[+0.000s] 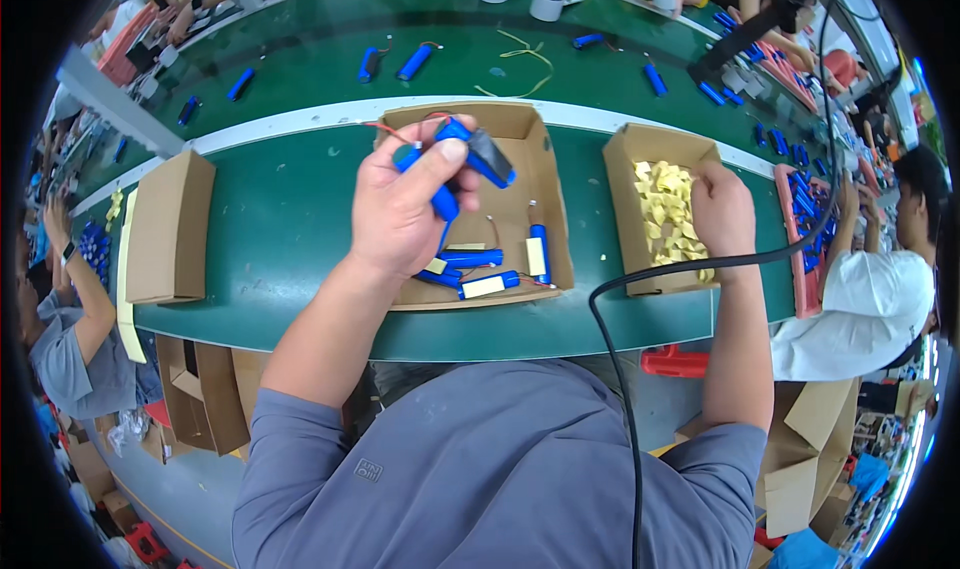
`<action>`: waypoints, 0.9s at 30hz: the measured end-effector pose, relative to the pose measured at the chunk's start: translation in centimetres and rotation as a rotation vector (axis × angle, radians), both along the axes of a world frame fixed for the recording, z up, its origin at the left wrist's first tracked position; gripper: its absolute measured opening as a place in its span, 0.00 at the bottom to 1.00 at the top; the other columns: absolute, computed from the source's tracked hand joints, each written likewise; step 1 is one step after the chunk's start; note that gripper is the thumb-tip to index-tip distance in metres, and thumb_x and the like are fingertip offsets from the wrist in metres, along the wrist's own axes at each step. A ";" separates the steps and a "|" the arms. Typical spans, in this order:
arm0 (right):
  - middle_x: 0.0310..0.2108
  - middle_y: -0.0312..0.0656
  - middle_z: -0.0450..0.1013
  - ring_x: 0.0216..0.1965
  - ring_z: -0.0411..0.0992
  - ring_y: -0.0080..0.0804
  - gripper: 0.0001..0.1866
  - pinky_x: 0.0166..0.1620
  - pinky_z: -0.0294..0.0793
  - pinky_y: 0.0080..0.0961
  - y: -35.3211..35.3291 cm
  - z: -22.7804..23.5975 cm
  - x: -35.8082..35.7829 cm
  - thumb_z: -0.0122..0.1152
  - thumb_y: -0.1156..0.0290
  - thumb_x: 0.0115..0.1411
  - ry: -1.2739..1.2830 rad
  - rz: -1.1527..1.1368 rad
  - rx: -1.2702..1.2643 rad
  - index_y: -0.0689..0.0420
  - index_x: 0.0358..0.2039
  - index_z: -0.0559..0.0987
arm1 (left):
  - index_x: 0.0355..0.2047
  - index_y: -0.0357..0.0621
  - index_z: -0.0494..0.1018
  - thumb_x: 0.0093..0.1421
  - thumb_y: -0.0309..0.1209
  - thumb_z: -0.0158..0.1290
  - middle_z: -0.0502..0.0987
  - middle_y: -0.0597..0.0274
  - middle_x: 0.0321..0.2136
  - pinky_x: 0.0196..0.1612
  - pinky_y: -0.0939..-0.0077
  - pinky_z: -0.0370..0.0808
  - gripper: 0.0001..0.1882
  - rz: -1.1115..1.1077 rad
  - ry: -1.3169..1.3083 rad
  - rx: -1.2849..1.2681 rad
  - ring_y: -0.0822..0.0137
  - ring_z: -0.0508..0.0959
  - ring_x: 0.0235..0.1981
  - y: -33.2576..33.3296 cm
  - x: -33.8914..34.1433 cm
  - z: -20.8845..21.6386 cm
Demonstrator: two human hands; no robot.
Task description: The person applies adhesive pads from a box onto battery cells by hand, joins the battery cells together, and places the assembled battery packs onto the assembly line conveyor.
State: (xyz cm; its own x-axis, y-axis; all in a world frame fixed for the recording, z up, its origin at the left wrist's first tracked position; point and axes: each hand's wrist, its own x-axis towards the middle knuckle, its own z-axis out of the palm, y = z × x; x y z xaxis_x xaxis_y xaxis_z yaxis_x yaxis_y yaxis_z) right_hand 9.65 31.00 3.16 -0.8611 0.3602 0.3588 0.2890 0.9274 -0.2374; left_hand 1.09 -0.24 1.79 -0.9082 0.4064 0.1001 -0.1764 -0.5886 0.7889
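Over the open cardboard box (556, 169), my left hand (395, 204) is closed around blue cylindrical batteries with thin wires. One battery (442, 205) lies along the palm, and another battery (490, 161) with a dark grey side pokes out past the thumb. Below, inside that box, rest several blue batteries (470, 259), some bearing pale yellow strips. To the right, my right hand (725, 214) is at the edge of a smaller cardboard box (630, 154) filled with folded yellow paper pieces (662, 209). Its fingers curl inward, and their tips are hidden.
A black cable (610, 344) hangs in front of my right forearm. A closed carton (170, 229) stands on the green table at left. Beyond a white rail, batteries (415, 61) and a yellow cord (530, 54) lie on a green surface. Co-workers sit at both sides; a pink tray (797, 259) is at right.
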 end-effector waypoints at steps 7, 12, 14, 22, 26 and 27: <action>0.27 0.44 0.75 0.30 0.74 0.27 0.17 0.35 0.72 0.22 -5.3 1.0 -2.0 0.61 0.66 0.52 0.006 0.281 -0.715 0.63 0.39 0.76 | 0.44 0.33 0.68 0.57 0.27 0.52 0.73 0.60 0.27 0.27 0.79 0.72 0.16 -0.011 0.022 -0.159 0.72 0.73 0.25 0.3 0.3 -0.2; 0.31 0.43 0.72 0.31 0.70 0.23 0.33 0.35 0.72 0.20 -12.9 1.0 -4.6 0.65 0.71 0.48 -0.183 0.789 -0.899 0.61 0.53 0.62 | 0.41 0.34 0.70 0.56 0.25 0.55 0.75 0.60 0.31 0.25 0.79 0.73 0.14 -0.042 -0.025 -0.206 0.72 0.75 0.26 0.4 -0.2 -1.0; 0.29 0.42 0.72 0.30 0.70 0.23 0.32 0.33 0.72 0.20 -13.4 1.2 -5.5 0.64 0.72 0.48 -0.258 0.782 -0.951 0.61 0.53 0.61 | 0.42 0.34 0.69 0.57 0.26 0.53 0.74 0.60 0.30 0.26 0.79 0.73 0.14 -0.012 -0.050 -0.199 0.71 0.75 0.26 0.4 -0.2 -0.7; 0.37 0.54 0.73 0.41 0.72 0.43 0.35 0.44 0.71 0.32 -6.7 3.1 -11.6 0.68 0.61 0.43 0.092 0.248 -0.231 0.66 0.49 0.68 | 0.50 0.34 0.65 0.63 0.34 0.42 0.75 0.50 0.41 0.40 0.68 0.74 0.19 -0.094 -0.200 0.037 0.61 0.76 0.39 0.3 -1.0 -0.2; 0.33 0.48 0.75 0.34 0.74 0.36 0.22 0.40 0.72 0.28 -11.5 2.7 -9.5 0.65 0.59 0.46 -0.138 0.604 -0.743 0.64 0.36 0.77 | 0.54 0.37 0.62 0.64 0.38 0.36 0.67 0.49 0.53 0.56 0.68 0.63 0.23 -0.106 -0.116 0.082 0.60 0.66 0.54 -0.5 -1.8 -1.8; 0.33 0.47 0.75 0.35 0.74 0.34 0.20 0.40 0.72 0.28 -13.0 2.5 -7.8 0.64 0.63 0.46 -0.156 0.809 -0.923 0.63 0.37 0.77 | 0.55 0.38 0.62 0.64 0.38 0.35 0.67 0.52 0.53 0.54 0.68 0.64 0.23 -0.018 -0.174 0.059 0.62 0.67 0.54 -0.1 -1.5 -1.3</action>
State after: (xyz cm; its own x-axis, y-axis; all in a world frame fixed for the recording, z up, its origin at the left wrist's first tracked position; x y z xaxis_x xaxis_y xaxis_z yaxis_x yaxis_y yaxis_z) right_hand 1.80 17.99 5.64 -0.9645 -0.2315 0.1268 -0.2054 0.3561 -0.9116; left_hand -0.38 -0.36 0.47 -0.9066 0.4207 -0.0340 -0.3181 -0.6282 0.7100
